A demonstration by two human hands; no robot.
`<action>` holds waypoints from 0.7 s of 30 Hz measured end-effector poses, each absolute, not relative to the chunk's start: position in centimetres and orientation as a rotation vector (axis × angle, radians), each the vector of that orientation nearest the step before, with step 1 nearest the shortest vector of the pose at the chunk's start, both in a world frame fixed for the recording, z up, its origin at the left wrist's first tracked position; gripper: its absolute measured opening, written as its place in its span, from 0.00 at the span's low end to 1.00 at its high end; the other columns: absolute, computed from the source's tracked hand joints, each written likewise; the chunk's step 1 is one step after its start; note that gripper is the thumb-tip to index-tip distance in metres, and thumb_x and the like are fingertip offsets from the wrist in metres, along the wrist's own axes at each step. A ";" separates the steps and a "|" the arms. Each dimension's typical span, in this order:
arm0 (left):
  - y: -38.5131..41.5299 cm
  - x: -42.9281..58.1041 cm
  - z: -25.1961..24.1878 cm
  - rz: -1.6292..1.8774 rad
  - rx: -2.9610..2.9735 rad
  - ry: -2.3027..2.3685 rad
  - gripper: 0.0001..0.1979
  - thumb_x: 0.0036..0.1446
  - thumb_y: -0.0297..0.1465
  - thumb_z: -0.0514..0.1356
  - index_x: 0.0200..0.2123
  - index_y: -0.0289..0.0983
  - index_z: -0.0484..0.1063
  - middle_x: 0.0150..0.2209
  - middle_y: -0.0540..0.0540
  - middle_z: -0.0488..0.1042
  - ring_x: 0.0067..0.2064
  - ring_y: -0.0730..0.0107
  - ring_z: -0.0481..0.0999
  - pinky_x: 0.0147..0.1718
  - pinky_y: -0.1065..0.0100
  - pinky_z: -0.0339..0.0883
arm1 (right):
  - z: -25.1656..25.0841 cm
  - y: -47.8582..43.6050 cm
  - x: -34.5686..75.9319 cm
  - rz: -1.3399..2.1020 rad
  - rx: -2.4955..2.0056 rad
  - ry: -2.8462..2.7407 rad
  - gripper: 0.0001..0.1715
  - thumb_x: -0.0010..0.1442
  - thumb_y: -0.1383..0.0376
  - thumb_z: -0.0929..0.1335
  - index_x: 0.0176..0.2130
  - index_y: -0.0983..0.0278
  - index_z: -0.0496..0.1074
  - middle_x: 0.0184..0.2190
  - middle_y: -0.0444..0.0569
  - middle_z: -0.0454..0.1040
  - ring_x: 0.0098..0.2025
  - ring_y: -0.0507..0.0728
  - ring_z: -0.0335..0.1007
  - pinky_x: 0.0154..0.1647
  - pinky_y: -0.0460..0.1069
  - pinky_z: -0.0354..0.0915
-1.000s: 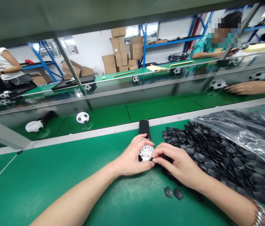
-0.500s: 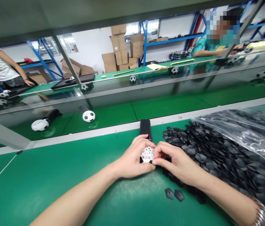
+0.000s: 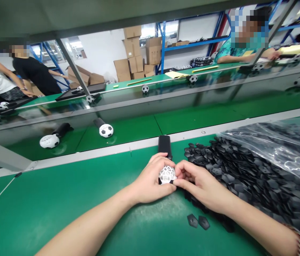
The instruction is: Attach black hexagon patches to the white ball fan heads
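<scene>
A white openwork ball [image 3: 167, 174] with black patches on its lower edge is held over the green table [image 3: 67, 199]. Around its left side curl the fingers and thumb of my left hand [image 3: 153, 177]. My right hand [image 3: 196, 181] pinches at the ball's right edge; whatever lies between thumb and fingertips is too small to make out. A black handle-like part [image 3: 164, 146] extends behind the ball. Two loose black pentagon pieces [image 3: 192, 220] lie below my right hand.
Many black pentagons [image 3: 235, 170] are heaped at the right, partly under clear plastic [image 3: 280, 149]. Beyond the metal rail [image 3: 112, 153], soccer-patterned balls [image 3: 106, 130] lie on a green belt [image 3: 131, 128]. Several people stand or sit across the line; cardboard boxes [image 3: 132, 48] are stacked behind.
Balls on the near belt have moved slightly right, while those on the far line have shifted left. A person in black has come into view at left. My hands have barely moved.
</scene>
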State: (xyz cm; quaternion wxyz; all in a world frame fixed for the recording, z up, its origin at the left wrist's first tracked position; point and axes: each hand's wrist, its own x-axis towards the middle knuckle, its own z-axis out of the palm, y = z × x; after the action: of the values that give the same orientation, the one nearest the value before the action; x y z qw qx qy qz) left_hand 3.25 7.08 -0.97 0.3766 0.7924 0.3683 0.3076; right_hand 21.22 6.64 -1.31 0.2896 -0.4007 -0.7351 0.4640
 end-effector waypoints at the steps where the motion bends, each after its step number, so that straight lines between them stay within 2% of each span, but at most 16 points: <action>1: 7.0 3.3 -1.0 0.801 2.032 0.943 0.20 0.42 0.22 0.63 0.42 0.37 0.65 0.45 0.44 0.67 0.58 0.60 0.53 0.58 0.59 0.47 | -1.2 6.7 21.2 1.228 -1.078 -1.971 0.04 0.57 0.67 0.64 0.31 0.62 0.62 0.27 0.41 0.65 0.29 0.51 0.61 0.29 0.45 0.59; 4: 7.0 3.4 -1.0 0.810 2.046 0.947 0.21 0.42 0.21 0.62 0.42 0.38 0.65 0.45 0.45 0.67 0.58 0.61 0.54 0.58 0.59 0.48 | -0.6 7.1 21.4 1.176 -1.129 -2.026 0.05 0.57 0.66 0.65 0.30 0.62 0.63 0.25 0.41 0.65 0.27 0.51 0.60 0.27 0.45 0.58; 7: 7.2 2.9 -1.1 0.753 2.067 0.990 0.24 0.41 0.23 0.63 0.44 0.40 0.65 0.49 0.44 0.62 0.60 0.59 0.49 0.58 0.57 0.47 | -0.1 7.5 22.3 1.010 -1.190 -2.134 0.07 0.59 0.63 0.64 0.29 0.62 0.65 0.24 0.41 0.65 0.27 0.52 0.60 0.28 0.46 0.58; 9: 7.5 2.3 -1.0 0.725 2.043 1.098 0.25 0.41 0.26 0.64 0.45 0.42 0.66 0.53 0.43 0.54 0.61 0.55 0.46 0.58 0.54 0.46 | 0.0 7.4 23.0 0.823 -1.207 -2.256 0.06 0.59 0.63 0.64 0.31 0.62 0.67 0.29 0.44 0.67 0.33 0.54 0.63 0.33 0.48 0.60; 11: 7.8 1.7 -1.0 0.719 1.961 1.229 0.26 0.42 0.27 0.64 0.47 0.44 0.66 0.53 0.43 0.50 0.60 0.53 0.48 0.58 0.52 0.47 | -0.1 7.0 23.5 0.644 -1.231 -2.403 0.05 0.57 0.63 0.67 0.36 0.61 0.70 0.34 0.46 0.68 0.39 0.58 0.63 0.39 0.51 0.61; 15: 8.1 1.4 -1.0 0.758 1.853 1.316 0.32 0.41 0.26 0.65 0.51 0.44 0.62 0.48 0.44 0.55 0.54 0.57 0.59 0.55 0.54 0.53 | -0.7 6.3 23.2 0.464 -1.290 -2.607 0.06 0.58 0.67 0.66 0.37 0.61 0.72 0.34 0.48 0.69 0.39 0.60 0.63 0.38 0.54 0.61; 18: 8.1 1.4 -0.8 0.804 1.875 1.291 0.28 0.41 0.26 0.65 0.48 0.41 0.64 0.47 0.44 0.58 0.52 0.59 0.61 0.55 0.57 0.54 | -0.9 6.4 22.9 0.464 -1.307 -2.613 0.07 0.58 0.71 0.65 0.36 0.62 0.72 0.34 0.48 0.69 0.39 0.59 0.63 0.38 0.53 0.62; 21: 8.1 1.2 -0.6 0.743 1.902 1.120 0.26 0.42 0.20 0.61 0.46 0.42 0.65 0.49 0.46 0.61 0.53 0.62 0.62 0.54 0.61 0.54 | -0.9 6.6 23.2 0.490 -1.304 -2.574 0.08 0.58 0.73 0.64 0.36 0.62 0.71 0.34 0.48 0.68 0.38 0.58 0.64 0.36 0.51 0.62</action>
State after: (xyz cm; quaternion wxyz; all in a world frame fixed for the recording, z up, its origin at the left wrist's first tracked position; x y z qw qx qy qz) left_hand 1.22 8.06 -0.60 0.3951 0.7502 0.4419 0.2930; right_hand 23.17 6.57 -0.92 0.1073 -0.4428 -0.8744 0.1665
